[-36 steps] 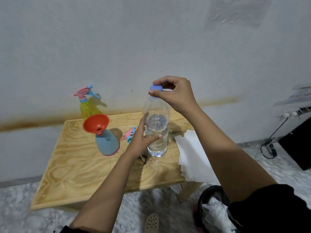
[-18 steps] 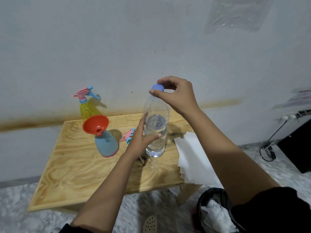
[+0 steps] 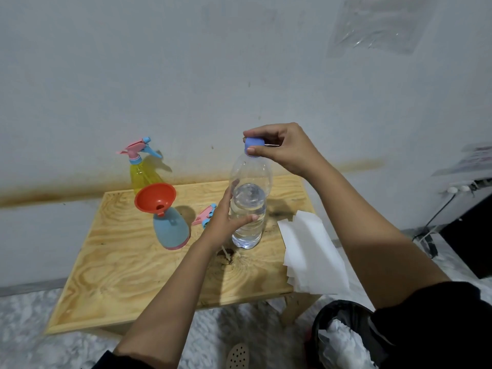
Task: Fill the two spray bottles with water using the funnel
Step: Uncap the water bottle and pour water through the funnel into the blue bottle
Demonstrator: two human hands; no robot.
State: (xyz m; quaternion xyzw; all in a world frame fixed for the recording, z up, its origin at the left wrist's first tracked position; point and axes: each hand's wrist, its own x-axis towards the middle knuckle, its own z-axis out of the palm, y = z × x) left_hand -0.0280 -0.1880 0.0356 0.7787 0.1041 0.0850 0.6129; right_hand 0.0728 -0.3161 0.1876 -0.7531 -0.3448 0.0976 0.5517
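Two hands are on the clear water bottle (image 3: 247, 209), which stands upright with its base on or just above the wooden table (image 3: 119, 275); which of the two cannot be told. The left hand (image 3: 226, 219) wraps fingers and thumb round the bottle's lower body, and the right hand (image 3: 285, 147) pinches the blue cap (image 3: 254, 146) at its top between thumb and fingertips. The step in hand looks like working that cap, most likely twisting it off so the water can be poured, though one view cannot settle the direction of the turn. The water bottle is roughly half full, its upper part empty. Just to its left stands the blue spray bottle (image 3: 171, 227) with its spray head off and the red funnel (image 3: 154, 198) seated, a little tilted, in its neck; its wall is opaque, so its level is hidden. Between it and the water bottle, partly behind the left hand, lies a loose pink-and-blue spray head (image 3: 205, 215). Farther left and behind, against the wall, the yellow spray bottle (image 3: 142, 174) has its head on; its contents cannot be read. If the cap comes off, the next move calls for carrying the water bottle left, tipping its mouth over the funnel and pouring slowly, since the tilted funnel could spill or topple.
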